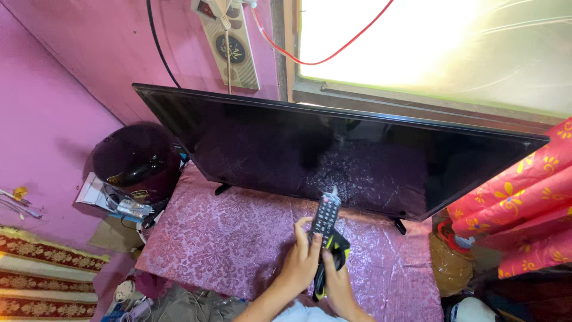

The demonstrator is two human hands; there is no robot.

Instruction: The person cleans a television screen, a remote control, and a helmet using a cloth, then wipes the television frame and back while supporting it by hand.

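Both hands grip things above the counter (226,244) before the television (333,149): the left hand (301,262) holds the remote (326,217), the right hand (339,283) a black-and-yellow cloth (336,250), so a loose grip could drop the remote.

Daylight enters through the window (429,42) at upper right, which is overexposed to near-white and loses all detail. The dark television screen (333,155) carries a soft reflection of the patterned table (226,238) cover and a faint pale sheen near its centre. The pink wall (53,119) at left is evenly lit, dimmer toward the lower corner. Wide-angle distortion bows the television's top edge and tilts the verticals. Focus is acceptable throughout, with slight softness at the frame margins
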